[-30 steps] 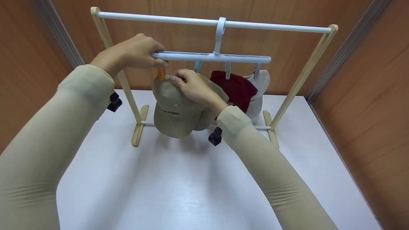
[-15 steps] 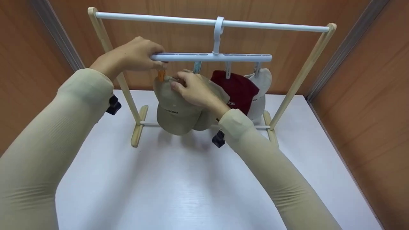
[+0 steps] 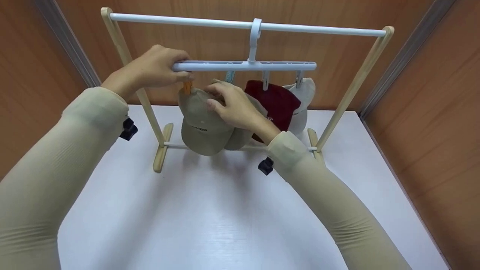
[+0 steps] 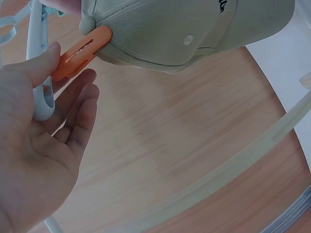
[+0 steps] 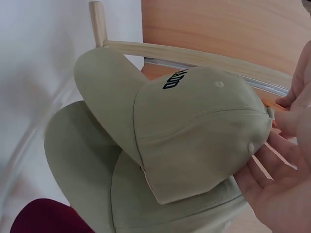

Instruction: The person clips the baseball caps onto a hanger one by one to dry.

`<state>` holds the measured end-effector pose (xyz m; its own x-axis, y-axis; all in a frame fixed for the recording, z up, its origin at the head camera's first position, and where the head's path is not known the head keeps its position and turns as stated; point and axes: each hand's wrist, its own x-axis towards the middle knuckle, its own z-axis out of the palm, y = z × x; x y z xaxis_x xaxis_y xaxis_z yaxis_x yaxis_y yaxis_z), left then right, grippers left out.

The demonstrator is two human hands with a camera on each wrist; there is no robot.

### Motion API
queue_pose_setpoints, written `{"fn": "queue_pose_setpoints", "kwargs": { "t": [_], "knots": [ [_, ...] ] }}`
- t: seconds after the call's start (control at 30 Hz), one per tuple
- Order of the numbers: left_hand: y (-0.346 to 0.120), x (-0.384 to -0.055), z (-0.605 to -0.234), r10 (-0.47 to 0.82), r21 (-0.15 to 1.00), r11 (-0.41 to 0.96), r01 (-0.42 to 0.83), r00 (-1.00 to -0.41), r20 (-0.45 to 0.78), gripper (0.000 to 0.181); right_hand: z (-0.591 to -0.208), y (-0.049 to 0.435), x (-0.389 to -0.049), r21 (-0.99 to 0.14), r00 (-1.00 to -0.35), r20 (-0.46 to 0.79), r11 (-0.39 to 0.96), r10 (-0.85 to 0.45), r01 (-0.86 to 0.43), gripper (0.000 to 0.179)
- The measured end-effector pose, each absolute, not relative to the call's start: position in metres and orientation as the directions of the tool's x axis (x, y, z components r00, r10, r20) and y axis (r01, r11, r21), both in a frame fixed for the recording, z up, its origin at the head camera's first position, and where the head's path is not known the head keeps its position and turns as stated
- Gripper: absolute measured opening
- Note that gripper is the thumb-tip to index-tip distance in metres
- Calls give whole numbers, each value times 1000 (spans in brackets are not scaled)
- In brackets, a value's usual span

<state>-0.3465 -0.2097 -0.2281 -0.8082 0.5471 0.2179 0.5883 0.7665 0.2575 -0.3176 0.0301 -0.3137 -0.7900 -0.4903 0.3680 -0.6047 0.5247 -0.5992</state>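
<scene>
A beige cap (image 3: 204, 120) hangs by its crown from an orange clip (image 4: 82, 52) at the left end of a white hanger (image 3: 245, 66). My left hand (image 3: 152, 71) grips that hanger end, thumb across the bar and fingers behind it, right beside the clip. Close to the cap's top button, my right hand (image 3: 238, 105) has its fingers loosely extended, with a gap between thumb and forefinger. In the right wrist view its fingers (image 5: 269, 160) lie along the crown's side. Behind hangs a second beige cap (image 5: 80, 145), under a blue clip (image 3: 230, 77).
Farther right on the hanger, a dark red cap (image 3: 272, 101) and a white cap (image 3: 305, 93) hang from grey clips. The hanger hooks over the white rod (image 3: 180, 20) of a wooden-legged rack on a white table (image 3: 210, 225). Wood-grain panels (image 3: 423, 123) enclose the back and sides.
My right thumb and fingers have come off the cap's top, and that hand has shifted slightly right and down. The left hand stays at the hanger end, drifting slightly left with it.
</scene>
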Motion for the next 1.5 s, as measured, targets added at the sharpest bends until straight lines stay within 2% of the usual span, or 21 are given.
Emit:
{"fn": "queue_pose_setpoints", "kwargs": {
  "t": [0.47,0.63,0.87,0.93,1.13,1.3,1.5],
  "knots": [
    [-227,-338,-243,454,350,765,541,-838,303,52,-316,91,-295,-590,-786,377,527,-489,-611,38],
    [-231,-333,-248,423,367,768,525,-846,325,53,-319,117,-290,-572,-776,434,526,-458,-630,37],
    [-236,-318,-264,294,436,770,466,-865,406,82,-330,156,-280,-581,-799,448,549,-401,-601,37],
    [-237,-311,-268,250,441,779,445,-866,433,85,-336,167,-278,-582,-805,451,558,-385,-592,36],
    [-240,-293,-283,147,374,846,380,-840,523,75,-348,194,-270,-557,-800,480,579,-360,-595,37],
    [-243,-282,-298,133,328,868,371,-813,566,65,-357,214,-260,-531,-806,486,618,-338,-579,39],
    [-246,-271,-317,126,318,878,358,-813,568,62,-370,237,-252,-508,-823,481,668,-303,-543,40]
  ]
}}
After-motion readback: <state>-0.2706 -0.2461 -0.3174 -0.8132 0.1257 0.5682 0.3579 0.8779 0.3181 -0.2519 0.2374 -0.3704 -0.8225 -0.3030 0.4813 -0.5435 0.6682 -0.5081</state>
